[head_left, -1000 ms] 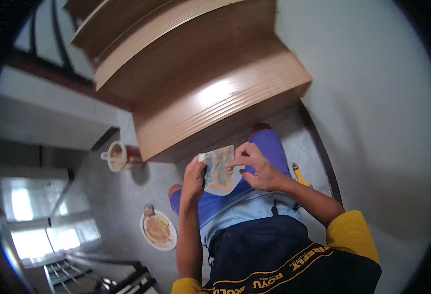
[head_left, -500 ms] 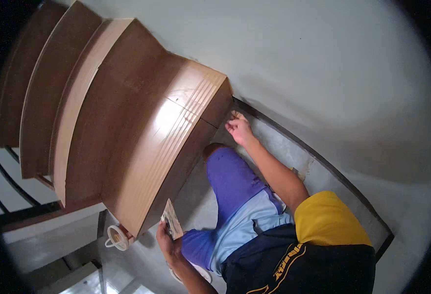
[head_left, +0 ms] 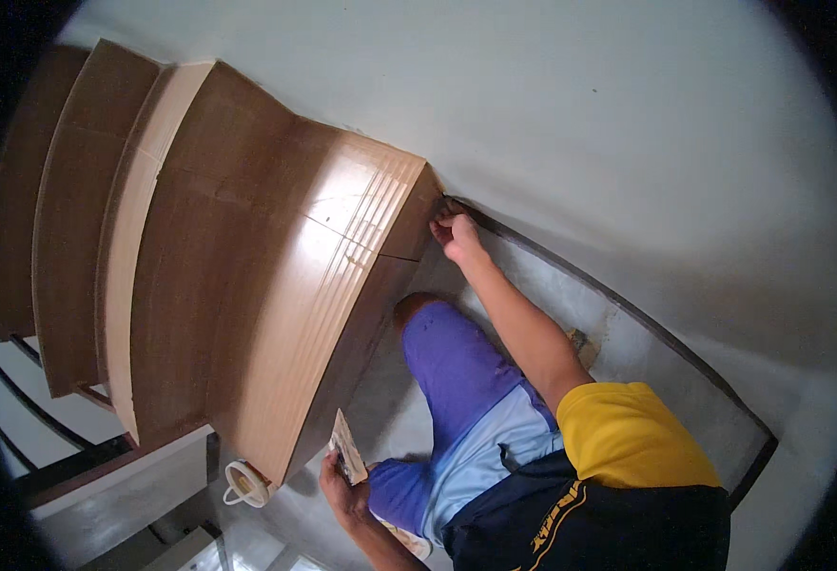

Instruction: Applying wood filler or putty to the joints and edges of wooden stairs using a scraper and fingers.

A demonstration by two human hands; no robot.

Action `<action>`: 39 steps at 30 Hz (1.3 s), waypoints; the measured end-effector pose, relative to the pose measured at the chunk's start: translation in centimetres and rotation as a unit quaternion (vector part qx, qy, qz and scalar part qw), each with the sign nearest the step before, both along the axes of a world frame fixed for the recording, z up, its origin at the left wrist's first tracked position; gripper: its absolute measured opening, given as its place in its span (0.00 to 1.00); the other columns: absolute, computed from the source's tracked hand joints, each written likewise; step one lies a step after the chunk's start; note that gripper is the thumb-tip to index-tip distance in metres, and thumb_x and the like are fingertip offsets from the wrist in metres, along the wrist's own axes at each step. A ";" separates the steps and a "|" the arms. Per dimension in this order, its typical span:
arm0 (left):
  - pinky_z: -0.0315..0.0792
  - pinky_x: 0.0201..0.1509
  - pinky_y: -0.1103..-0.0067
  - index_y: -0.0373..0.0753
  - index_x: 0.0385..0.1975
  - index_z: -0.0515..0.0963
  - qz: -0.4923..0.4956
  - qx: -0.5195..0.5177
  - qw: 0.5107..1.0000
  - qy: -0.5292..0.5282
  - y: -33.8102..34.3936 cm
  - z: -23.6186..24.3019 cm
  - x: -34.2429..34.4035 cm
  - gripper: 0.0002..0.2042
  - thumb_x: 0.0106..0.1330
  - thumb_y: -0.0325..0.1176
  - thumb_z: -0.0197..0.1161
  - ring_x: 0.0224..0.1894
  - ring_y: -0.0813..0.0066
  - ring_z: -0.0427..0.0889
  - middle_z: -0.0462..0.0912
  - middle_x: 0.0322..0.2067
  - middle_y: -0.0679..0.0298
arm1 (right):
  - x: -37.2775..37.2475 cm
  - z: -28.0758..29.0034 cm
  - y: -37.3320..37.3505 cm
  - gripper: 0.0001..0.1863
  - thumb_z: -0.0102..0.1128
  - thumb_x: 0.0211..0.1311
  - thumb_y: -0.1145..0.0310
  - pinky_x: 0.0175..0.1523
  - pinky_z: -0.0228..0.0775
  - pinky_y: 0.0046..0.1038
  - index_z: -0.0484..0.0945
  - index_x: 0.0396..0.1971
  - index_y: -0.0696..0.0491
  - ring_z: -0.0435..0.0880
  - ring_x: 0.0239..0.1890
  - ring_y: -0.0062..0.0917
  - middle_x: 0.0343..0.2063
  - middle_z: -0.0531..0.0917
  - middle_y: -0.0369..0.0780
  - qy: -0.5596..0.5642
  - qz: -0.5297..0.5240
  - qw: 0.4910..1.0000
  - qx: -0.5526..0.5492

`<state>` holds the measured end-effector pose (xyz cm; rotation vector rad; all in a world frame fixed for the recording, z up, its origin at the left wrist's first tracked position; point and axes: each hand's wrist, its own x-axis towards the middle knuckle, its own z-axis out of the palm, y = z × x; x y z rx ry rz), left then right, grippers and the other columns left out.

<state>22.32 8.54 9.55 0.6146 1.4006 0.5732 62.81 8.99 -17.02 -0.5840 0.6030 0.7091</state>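
My left hand (head_left: 344,492) is closed round a small, flat, pale rectangular piece (head_left: 347,449) with grey smears on its face; its exact kind is unclear. It is held up beside my knee, near the front of the lowest brown step (head_left: 276,352). At the far end of that step, my right hand (head_left: 455,234) is at the corner where the step's dark front meets the wall. Its fingers are bent inward near the dark skirting (head_left: 571,268), and whatever they may hold is too small to make out.
More brown steps (head_left: 90,200) rise to the left, with dark railing bars (head_left: 33,395) beside them. A white roll-like ring (head_left: 245,483) is at the step's near end. The pale wall (head_left: 628,152) runs along the right. A small dark yellowish object (head_left: 582,347) lies on the grey floor behind my right arm.
My right hand has moved up against the corner of the step and wall. The left hand still holds the flat piece, now turned more edge-on. The view has shifted slightly.
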 end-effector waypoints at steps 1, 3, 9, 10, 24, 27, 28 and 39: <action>0.68 0.17 0.82 0.37 0.28 0.73 -0.003 -0.002 1.000 -0.013 0.1 -0.3 -0.5 0.09 0.61 0.37 0.57 0.16 0.75 0.74 0.74 0.16 0.66 | -0.1 0.2 0.3 0.17 0.45 0.53 0.82 0.41 0.75 0.32 0.73 0.41 0.49 0.76 0.39 0.27 0.36 0.76 0.35 0.003 -0.004 1.000 -0.009; 0.67 0.16 0.82 0.37 0.28 0.73 -0.001 -0.001 1.000 -0.014 0.5 -1.2 -1.4 0.09 0.62 0.37 0.57 0.16 0.75 0.74 0.74 0.16 0.66 | 0.5 0.0 0.3 0.16 0.45 0.53 0.82 0.41 0.75 0.32 0.73 0.40 0.49 0.76 0.38 0.27 0.35 0.76 0.35 0.017 -0.005 1.000 -0.005; 0.65 0.15 0.83 0.37 0.28 0.73 0.024 -0.009 1.000 -0.002 0.0 -0.1 -0.3 0.09 0.63 0.37 0.54 0.14 0.76 0.72 0.74 0.17 0.66 | 0.6 -0.3 1.1 0.14 0.44 0.56 0.80 0.38 0.75 0.29 0.73 0.39 0.49 0.76 0.37 0.25 0.34 0.77 0.36 0.007 0.003 1.000 -0.029; 0.65 0.15 0.83 0.37 0.28 0.73 0.005 -0.019 1.000 -0.006 0.0 0.1 -0.3 0.09 0.63 0.37 0.54 0.14 0.76 0.72 0.74 0.17 0.66 | 0.7 -0.5 1.1 0.13 0.44 0.57 0.79 0.36 0.75 0.28 0.73 0.39 0.49 0.76 0.36 0.25 0.34 0.77 0.35 -0.006 0.003 0.999 -0.035; 0.66 0.15 0.83 0.39 0.27 0.72 0.033 -0.016 0.999 -0.022 -0.2 1.0 0.0 0.08 0.63 0.36 0.55 0.14 0.77 0.72 0.74 0.16 0.66 | 0.1 1.4 3.9 0.10 0.46 0.49 0.81 0.28 0.66 0.27 0.71 0.30 0.50 0.72 0.28 0.24 0.27 0.74 0.36 0.010 -0.025 0.995 -0.093; 0.64 0.13 0.83 0.39 0.26 0.72 0.014 -0.020 0.999 -0.044 -0.4 0.7 0.1 0.08 0.62 0.36 0.55 0.13 0.77 0.71 0.73 0.15 0.67 | 1.1 0.3 3.8 0.10 0.44 0.50 0.80 0.26 0.62 0.25 0.70 0.30 0.49 0.71 0.25 0.22 0.27 0.73 0.36 -0.024 -0.029 0.989 -0.140; 0.64 0.13 0.83 0.40 0.26 0.72 0.013 -0.017 0.999 -0.044 -0.5 0.6 0.2 0.07 0.62 0.36 0.55 0.12 0.77 0.70 0.72 0.14 0.67 | 1.6 0.1 3.5 0.10 0.43 0.51 0.79 0.25 0.60 0.25 0.70 0.31 0.49 0.70 0.24 0.21 0.27 0.73 0.36 -0.048 -0.028 0.986 -0.159; 0.62 0.11 0.84 0.41 0.25 0.71 0.032 0.002 0.999 -0.013 0.0 0.6 -1.0 0.07 0.62 0.36 0.56 0.11 0.78 0.69 0.71 0.14 0.68 | -2.0 7.1 1.4 0.12 0.49 0.43 0.79 0.29 0.62 0.26 0.71 0.30 0.47 0.68 0.26 0.21 0.27 0.72 0.31 -0.094 -0.022 0.993 -0.070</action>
